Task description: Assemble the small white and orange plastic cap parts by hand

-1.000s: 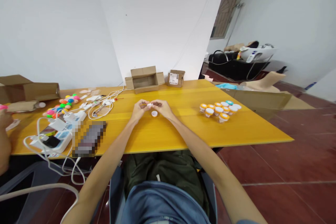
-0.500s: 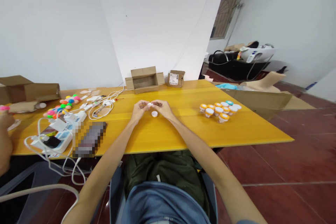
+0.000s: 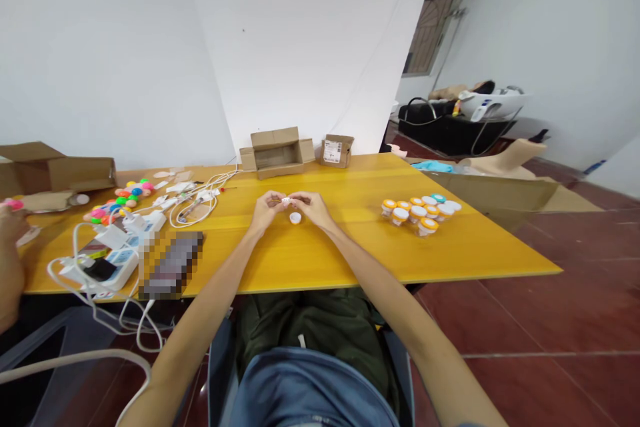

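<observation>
Over the middle of the yellow table, my left hand (image 3: 266, 209) and my right hand (image 3: 310, 205) meet at the fingertips. Both are closed on one small white piece (image 3: 286, 200) with dark marks on it, too small to name. Just below it, on the tabletop, lies a small round white cap (image 3: 295, 218) with a hint of orange at its edge. It sits between my hands and neither touches it. To the right stands a cluster of small clear jars (image 3: 419, 212) with white, orange and teal lids.
An open cardboard box (image 3: 277, 155) and a smaller box (image 3: 337, 151) stand by the wall. Leftward lie a power strip (image 3: 135, 247) with chargers, a phone (image 3: 175, 265), white cables (image 3: 200, 210) and colourful balls (image 3: 123, 200). Another person's hand (image 3: 7, 233) is at the far left.
My hands stay in the same place, with only slight finger movement around the small white piece. The whole view has shifted very slightly.
</observation>
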`<state>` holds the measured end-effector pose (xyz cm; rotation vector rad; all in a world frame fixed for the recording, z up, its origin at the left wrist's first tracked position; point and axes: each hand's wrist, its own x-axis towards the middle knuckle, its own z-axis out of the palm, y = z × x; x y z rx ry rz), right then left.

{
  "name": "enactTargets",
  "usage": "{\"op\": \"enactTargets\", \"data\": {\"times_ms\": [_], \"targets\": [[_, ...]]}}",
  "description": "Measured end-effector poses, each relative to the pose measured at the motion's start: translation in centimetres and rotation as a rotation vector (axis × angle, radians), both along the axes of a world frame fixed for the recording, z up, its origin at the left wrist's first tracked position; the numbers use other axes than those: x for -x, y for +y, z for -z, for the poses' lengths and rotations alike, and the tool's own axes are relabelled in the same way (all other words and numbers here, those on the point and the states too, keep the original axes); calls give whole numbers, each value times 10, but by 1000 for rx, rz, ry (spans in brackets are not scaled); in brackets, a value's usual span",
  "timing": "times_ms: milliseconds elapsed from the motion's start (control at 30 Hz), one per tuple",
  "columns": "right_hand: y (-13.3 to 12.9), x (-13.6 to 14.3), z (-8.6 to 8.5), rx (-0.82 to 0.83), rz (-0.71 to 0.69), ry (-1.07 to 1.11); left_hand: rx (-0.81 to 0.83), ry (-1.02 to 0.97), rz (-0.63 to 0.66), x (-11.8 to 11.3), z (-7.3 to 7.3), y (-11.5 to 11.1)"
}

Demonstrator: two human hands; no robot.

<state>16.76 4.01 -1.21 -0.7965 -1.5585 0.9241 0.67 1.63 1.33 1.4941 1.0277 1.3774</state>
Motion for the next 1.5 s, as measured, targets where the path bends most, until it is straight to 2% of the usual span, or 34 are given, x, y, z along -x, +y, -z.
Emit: {"op": "enactTargets", "data": {"times_ms": [633, 1033, 1500], "targets": [[-5, 0, -3, -47, 40, -39, 24, -3, 49, 1, 5, 3], [-2, -2, -2, -15, -20, -36, 25, 12, 53, 3, 9, 6], [-4, -1, -3, -4, -23, -16, -13, 5, 33, 3, 7, 6]]}}
